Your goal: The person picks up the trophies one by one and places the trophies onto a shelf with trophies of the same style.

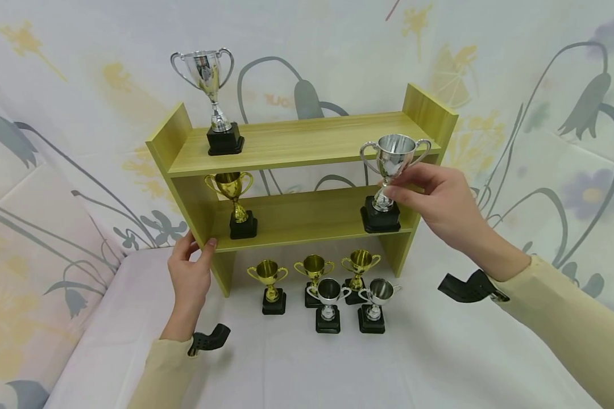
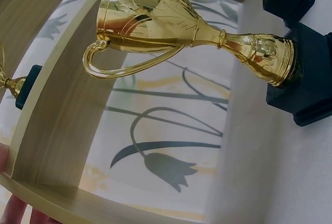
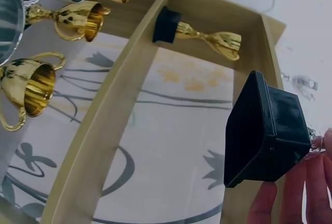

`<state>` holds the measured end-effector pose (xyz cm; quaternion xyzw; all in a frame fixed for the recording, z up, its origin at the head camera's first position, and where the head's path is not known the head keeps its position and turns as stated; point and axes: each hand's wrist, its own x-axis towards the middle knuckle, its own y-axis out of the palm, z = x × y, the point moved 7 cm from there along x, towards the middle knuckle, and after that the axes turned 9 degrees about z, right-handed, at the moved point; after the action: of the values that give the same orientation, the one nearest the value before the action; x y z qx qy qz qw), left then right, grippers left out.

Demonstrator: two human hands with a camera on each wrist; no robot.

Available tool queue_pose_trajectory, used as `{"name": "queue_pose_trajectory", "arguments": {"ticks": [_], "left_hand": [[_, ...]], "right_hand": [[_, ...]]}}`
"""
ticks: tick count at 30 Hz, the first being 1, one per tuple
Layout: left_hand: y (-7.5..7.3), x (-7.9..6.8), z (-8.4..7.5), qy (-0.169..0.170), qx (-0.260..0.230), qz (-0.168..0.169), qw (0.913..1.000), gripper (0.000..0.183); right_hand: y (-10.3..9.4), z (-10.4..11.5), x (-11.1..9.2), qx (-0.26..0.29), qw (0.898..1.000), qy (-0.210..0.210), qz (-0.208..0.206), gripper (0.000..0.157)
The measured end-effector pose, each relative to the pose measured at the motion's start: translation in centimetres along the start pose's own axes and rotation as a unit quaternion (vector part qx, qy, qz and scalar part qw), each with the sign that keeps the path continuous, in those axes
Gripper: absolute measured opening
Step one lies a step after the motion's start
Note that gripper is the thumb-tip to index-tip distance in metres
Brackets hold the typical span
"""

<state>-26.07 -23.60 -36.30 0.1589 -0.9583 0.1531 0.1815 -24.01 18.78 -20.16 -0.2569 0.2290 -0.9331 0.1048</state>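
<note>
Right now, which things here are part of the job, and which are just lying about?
Likely the job:
silver trophy in the right fingers
wooden shelf, gripped by the left fingers
two shelved trophies
five trophies below

Likely just surroundings:
flowered backdrop
white surface
black wrist devices

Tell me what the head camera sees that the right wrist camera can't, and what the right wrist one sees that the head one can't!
Only the head view shows the held cup's bowl and the left sleeve. Only the right wrist view shows the underside of that cup's base. Both show the shelf, gold cups, right hand and left hand's fingers.
</note>
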Motion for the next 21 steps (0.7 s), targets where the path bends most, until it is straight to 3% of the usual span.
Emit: {"name": "queue_pose_trajectory", "arguments": {"ticks": [13,21], "left_hand": [[0.0,0.0,-0.2,0.001,-0.009,0.000,1.0000,0.046],[0.1,0.1,0.1,-0.004,0.000,0.000,1.0000,0.046]], "right_hand": [[1.1,1.2,2.4,0.036,0.999,-0.020,0.008,0.006],[1.7,1.9,4.1,0.008,1.000,-0.012,0.018,0.011]]}}
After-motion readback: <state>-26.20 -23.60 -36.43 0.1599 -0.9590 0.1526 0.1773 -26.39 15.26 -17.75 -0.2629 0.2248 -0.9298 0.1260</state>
